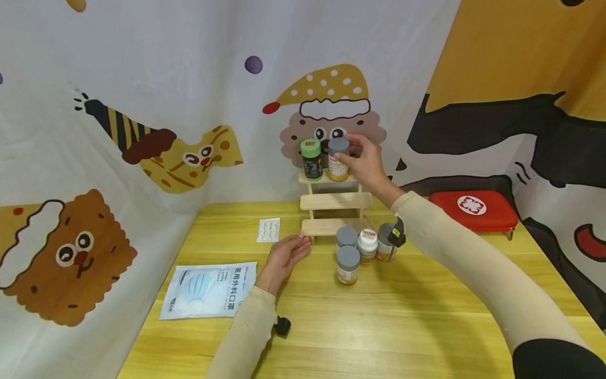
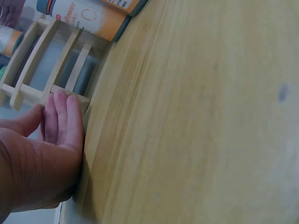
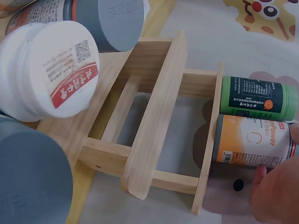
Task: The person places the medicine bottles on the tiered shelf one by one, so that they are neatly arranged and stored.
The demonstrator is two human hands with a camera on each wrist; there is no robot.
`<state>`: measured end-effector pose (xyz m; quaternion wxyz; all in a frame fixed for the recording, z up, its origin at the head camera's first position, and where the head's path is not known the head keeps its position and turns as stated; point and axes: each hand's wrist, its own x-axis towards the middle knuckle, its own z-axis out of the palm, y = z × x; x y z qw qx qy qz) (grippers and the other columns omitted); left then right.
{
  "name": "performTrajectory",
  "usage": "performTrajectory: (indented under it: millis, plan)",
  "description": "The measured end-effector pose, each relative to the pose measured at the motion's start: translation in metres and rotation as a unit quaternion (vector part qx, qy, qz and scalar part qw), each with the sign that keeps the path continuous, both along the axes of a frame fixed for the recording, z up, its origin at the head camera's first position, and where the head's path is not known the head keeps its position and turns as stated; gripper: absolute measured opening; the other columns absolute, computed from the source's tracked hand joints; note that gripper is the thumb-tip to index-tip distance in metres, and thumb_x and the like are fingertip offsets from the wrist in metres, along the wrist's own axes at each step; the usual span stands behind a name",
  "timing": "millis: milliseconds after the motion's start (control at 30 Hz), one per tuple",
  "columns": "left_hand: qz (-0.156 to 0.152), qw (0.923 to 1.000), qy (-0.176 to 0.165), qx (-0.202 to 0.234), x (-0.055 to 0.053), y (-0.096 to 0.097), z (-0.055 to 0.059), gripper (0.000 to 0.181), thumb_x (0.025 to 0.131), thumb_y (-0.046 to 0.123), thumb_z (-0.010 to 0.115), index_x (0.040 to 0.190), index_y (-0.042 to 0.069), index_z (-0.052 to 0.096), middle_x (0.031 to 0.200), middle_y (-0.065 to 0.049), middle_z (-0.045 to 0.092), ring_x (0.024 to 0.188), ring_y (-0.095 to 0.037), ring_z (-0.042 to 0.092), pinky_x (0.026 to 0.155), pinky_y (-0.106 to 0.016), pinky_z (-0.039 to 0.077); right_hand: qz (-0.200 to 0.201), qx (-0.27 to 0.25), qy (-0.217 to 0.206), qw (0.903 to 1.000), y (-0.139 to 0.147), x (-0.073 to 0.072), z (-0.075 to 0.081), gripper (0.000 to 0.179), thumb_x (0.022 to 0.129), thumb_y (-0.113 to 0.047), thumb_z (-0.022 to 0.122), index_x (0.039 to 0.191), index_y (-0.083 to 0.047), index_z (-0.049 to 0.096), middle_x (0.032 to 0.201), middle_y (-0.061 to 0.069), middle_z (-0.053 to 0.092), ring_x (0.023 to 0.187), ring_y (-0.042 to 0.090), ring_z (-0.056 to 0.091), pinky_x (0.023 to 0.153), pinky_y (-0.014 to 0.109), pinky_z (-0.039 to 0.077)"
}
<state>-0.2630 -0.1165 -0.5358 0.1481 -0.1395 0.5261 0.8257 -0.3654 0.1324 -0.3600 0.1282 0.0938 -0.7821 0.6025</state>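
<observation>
A small wooden step rack [image 1: 336, 200] stands by the back wall with a green-lidded bottle [image 1: 311, 160] upright on its top step. Beside that bottle, my right hand [image 1: 366, 160] holds a grey-lidded supplement bottle [image 1: 338, 163] between thumb and fingers. In the right wrist view this orange-and-white bottle [image 3: 250, 141] is at the top step, close against the green one [image 3: 252, 99]. My left hand [image 1: 285, 258] is at the rack's lower left end, its fingers [image 2: 60, 116] nearly straight and seeming to touch the wood.
In front of the rack stand several grey-lidded bottles [image 1: 347, 266] and a white-capped bottle [image 1: 367, 246]. A face mask packet [image 1: 208, 291] and a small printed card [image 1: 268, 230] lie to the left. At the back right is a red first-aid case [image 1: 473, 210].
</observation>
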Motion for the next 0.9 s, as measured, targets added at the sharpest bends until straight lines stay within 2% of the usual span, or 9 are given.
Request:
performTrajectory:
  millis: [267,500,700,900]
  plan:
    - [0.002,1.0,0.001,0.003,-0.001,0.0,0.0,0.041,0.108,0.012,0.062,0.143,-0.008,0.056,0.109,-0.009,0.079,0.105,-0.02,0.078,0.105,-0.039,0.063,-0.002,-0.008,0.006,0.9999,-0.006,-0.003,-0.002,0.057,0.097,-0.011,0.078,0.148,-0.004,0.052,0.14,0.019,0.059,0.127,0.028,0.058,0.104,0.036,0.056]
    - [0.004,1.0,0.0,0.004,-0.001,0.001,-0.001,0.04,0.107,0.012,0.063,0.141,-0.008,0.057,0.107,-0.01,0.079,0.104,-0.02,0.078,0.104,-0.039,0.064,-0.018,0.033,0.011,0.9992,-0.004,-0.001,-0.006,0.06,0.097,-0.011,0.078,0.15,-0.003,0.049,0.142,0.019,0.059,0.128,0.03,0.058,0.106,0.041,0.057]
    - [-0.001,1.0,0.005,0.004,0.001,0.0,0.0,0.041,0.108,0.014,0.063,0.141,-0.008,0.057,0.108,-0.01,0.079,0.105,-0.021,0.078,0.103,-0.038,0.065,-0.02,0.026,0.014,0.9993,-0.001,0.005,-0.013,0.058,0.096,-0.007,0.078,0.147,0.001,0.05,0.144,0.021,0.058,0.13,0.033,0.059,0.111,0.046,0.057]
    - [-0.001,1.0,0.006,0.003,0.001,0.0,0.0,0.041,0.107,0.014,0.063,0.142,-0.008,0.057,0.11,-0.011,0.079,0.106,-0.021,0.078,0.104,-0.04,0.064,-0.024,0.02,0.025,0.9992,0.008,0.016,-0.023,0.056,0.097,-0.012,0.078,0.144,0.001,0.052,0.145,0.02,0.059,0.132,0.035,0.059,0.116,0.048,0.054]
